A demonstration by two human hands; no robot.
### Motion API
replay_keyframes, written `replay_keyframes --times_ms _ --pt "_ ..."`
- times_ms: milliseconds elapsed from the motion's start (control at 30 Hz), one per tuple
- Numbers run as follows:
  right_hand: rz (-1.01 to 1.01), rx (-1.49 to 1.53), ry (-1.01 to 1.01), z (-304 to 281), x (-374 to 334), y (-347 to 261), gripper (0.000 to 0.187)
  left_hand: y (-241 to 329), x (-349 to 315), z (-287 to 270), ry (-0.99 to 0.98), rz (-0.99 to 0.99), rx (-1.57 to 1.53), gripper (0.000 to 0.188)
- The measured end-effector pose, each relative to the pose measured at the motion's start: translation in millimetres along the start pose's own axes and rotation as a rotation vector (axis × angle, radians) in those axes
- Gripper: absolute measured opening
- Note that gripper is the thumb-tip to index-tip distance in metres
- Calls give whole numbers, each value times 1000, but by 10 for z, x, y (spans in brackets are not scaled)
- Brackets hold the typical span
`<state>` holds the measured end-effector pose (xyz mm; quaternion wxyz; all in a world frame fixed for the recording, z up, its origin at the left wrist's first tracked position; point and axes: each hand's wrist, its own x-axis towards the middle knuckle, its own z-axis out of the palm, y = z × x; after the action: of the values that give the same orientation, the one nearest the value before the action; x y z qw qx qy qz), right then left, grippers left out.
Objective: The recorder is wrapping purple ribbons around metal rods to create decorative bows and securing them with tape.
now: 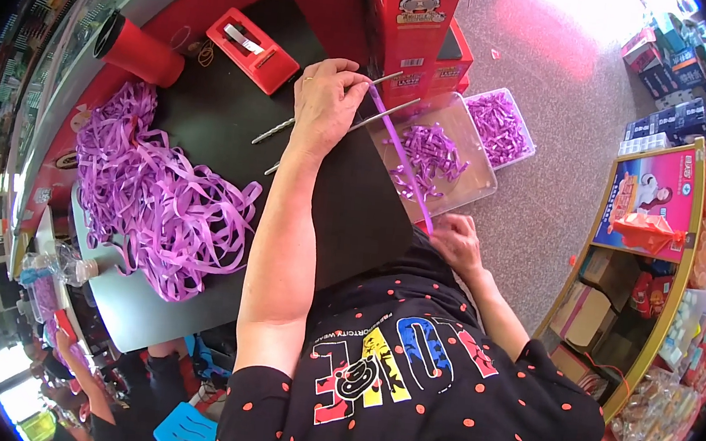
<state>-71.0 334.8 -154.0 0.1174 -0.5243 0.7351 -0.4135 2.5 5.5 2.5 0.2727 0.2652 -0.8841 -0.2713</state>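
Note:
A narrow purple ribbon (400,150) runs taut between my hands, passing across two thin metal rods (354,125) that jut over the dark table's edge. My left hand (328,103) is closed at the ribbon's upper end, thumb and forefinger pinched beside the rods. Down by my lap, the fingers of my right hand (455,242) pinch the lower end. Beneath the ribbon, a clear plastic box (473,184) contains many short purple ribbon pieces (436,154). Left of my left forearm, a large tangled heap of purple ribbon (171,211) covers part of the table (344,220).
A second plastic tub (522,158) of purple pieces adjoins the first. Tall red cartons (408,43) stand beyond. On the table are a red device with a silver part (254,51) and a red cup with a black lid (141,51). A gold-edged display shelf (688,202) is at right; people sit lower left.

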Motion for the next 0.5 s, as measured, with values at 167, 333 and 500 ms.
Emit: replay_keyframes --times_ms 167,333,500 --pt "-264 -174 52 -517 -81 -682 19 27 -3 -10 17 2 5 17" --pt "-198 113 50 -711 -63 -992 19 -2 6 2 25 3 -28 17" --pt "-227 46 40 -842 -67 -1176 21 -22 0 6 31 38 48 17"
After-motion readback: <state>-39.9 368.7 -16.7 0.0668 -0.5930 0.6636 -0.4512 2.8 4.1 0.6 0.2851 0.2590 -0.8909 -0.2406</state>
